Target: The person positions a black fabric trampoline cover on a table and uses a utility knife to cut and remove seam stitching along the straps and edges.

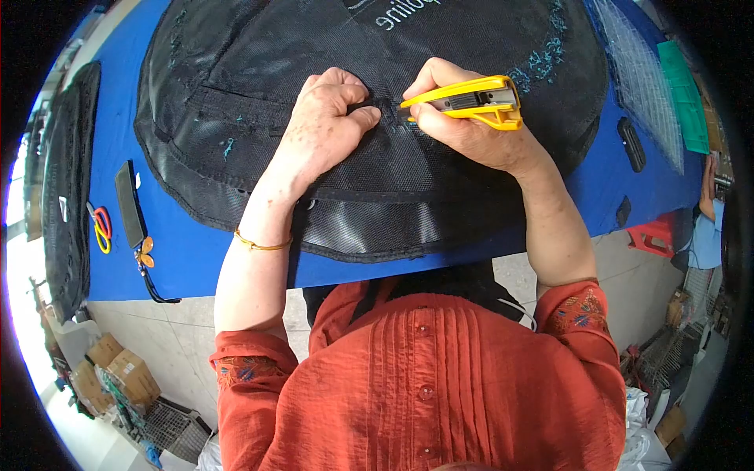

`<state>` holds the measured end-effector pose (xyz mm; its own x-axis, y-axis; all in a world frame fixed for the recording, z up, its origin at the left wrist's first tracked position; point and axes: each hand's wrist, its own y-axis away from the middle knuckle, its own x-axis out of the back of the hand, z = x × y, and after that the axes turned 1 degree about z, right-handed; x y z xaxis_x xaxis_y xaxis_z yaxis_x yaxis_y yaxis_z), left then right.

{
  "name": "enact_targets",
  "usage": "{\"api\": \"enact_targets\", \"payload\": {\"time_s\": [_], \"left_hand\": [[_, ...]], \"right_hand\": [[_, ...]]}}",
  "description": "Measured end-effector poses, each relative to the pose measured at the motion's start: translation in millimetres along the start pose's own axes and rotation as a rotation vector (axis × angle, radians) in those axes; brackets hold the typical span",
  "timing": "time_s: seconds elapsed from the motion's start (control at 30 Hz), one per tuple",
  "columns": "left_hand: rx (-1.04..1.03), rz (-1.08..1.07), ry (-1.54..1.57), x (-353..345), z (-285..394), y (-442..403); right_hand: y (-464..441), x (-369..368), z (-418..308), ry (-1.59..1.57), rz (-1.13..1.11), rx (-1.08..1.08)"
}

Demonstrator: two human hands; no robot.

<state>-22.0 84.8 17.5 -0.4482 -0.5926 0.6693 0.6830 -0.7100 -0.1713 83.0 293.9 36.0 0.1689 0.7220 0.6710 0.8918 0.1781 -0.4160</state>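
Observation:
A large round black mesh fabric piece [353, 169] lies in front of me, with white lettering near its far edge. Curled on its middle, my left hand [326, 118] pinches a fold of the fabric between thumb and fingers. My right hand [463, 125] grips a yellow utility knife [479, 100] with a black slider. The knife's narrow end points left at the fabric, close to my left thumb; its blade tip is too small to make out. Bits of teal thread [542, 63] lie scattered over the fabric at the upper right, upper left and left.
On the blue table cover [118, 267] at left lie red-and-yellow-handled scissors [100, 228] and a dark phone [129, 204] with a strap. A rolled black fabric [69, 196] stretches along the left edge. At right are a black oblong piece [631, 144], a green tray [682, 98] and a red stool [652, 235].

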Motion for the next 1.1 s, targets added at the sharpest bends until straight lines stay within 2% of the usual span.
{"api": "enact_targets", "payload": {"time_s": [0.03, 0.1, 0.3, 0.37, 0.43, 0.5, 0.53, 0.6, 0.7, 0.83, 0.93, 1.0, 1.1], "left_hand": [[0.000, 0.000, 0.000, -0.1, 0.0, 0.1], [0.006, 0.003, 0.007, -0.1, 0.6, -0.1], [0.087, -0.068, -0.013, 4.0, 4.7, -0.3], [0.085, -0.074, -0.012, 4.8, 5.3, -0.5], [0.084, -0.079, -0.012, 4.5, 4.3, -0.4], [0.036, -0.044, -0.008, 2.6, 1.3, -0.3], [0.033, -0.041, -0.009, 3.4, 1.1, -0.1], [0.076, -0.053, -0.010, 6.4, 3.0, 0.1], [0.035, -0.037, 0.001, 5.6, 0.9, 1.0], [-0.053, -0.010, 0.020, 5.0, -0.9, -0.1], [-0.079, 0.004, 0.014, 5.5, 0.8, 0.6], [-0.128, 0.029, -0.012, 1.7, -6.2, -0.6], [-0.095, 0.018, -0.050, -1.2, -7.9, -0.4]], "right_hand": [[-0.3, 0.0, 0.9, 0.000, 0.000, 0.000], [-0.7, -0.1, 4.1, 0.125, 0.012, 0.137], [1.6, 1.8, 6.4, 0.212, -0.017, 0.197], [2.3, 6.4, 7.3, 0.004, -0.109, 0.078], [2.9, 6.6, 6.8, -0.032, -0.071, 0.107], [3.7, 10.4, 2.3, -0.299, -0.104, -0.236], [3.7, 7.4, 4.6, -0.357, -0.064, -0.244], [3.2, 16.8, -2.9, -0.425, -0.055, -0.502], [2.2, 21.2, 7.3, -0.400, -0.060, -0.703], [-4.9, 23.7, 5.4, -0.484, -0.002, -0.757], [-9.2, 23.3, -2.6, -0.390, 0.106, -0.809], [-10.3, 27.1, -0.2, -0.334, 0.076, -0.823], [-7.9, 29.2, 5.0, -0.193, 0.030, -0.871]]}}
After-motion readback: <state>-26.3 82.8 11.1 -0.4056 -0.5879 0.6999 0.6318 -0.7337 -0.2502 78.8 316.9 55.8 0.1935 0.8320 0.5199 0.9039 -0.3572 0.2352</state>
